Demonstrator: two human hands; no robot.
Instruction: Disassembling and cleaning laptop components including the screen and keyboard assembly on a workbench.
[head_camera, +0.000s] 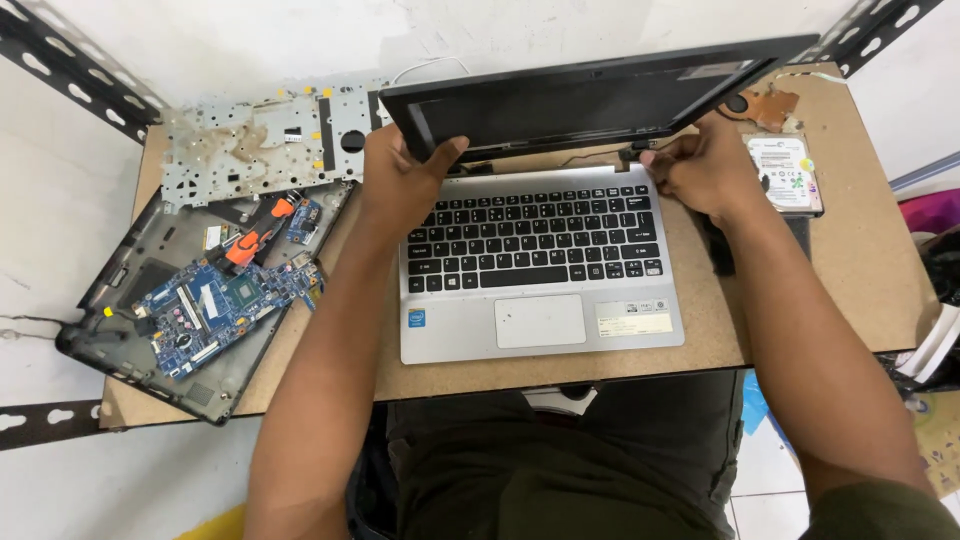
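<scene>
Head view: left hand (400, 185) grips the screen panel (590, 95), right hand (700, 165) pinches the hinge (637, 153) beside it; tugging could tear the thin cable (590, 157) between them

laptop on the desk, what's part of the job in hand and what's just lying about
In hand: laptop, its screen gripped by left hand, right hand at the hinge.

Lying about: circuit board, metal plate, hard drive.

We see a laptop base (540, 262) in matt silver finish with black plastic keys, its screen bezel (590, 95) dull black plastic. Far left, a bare metal plate (262, 140) shows rust-brown stains. The tabletop (860, 250) is rough brown fibreboard. The circuit board (222, 300) looks glossy blue.
</scene>
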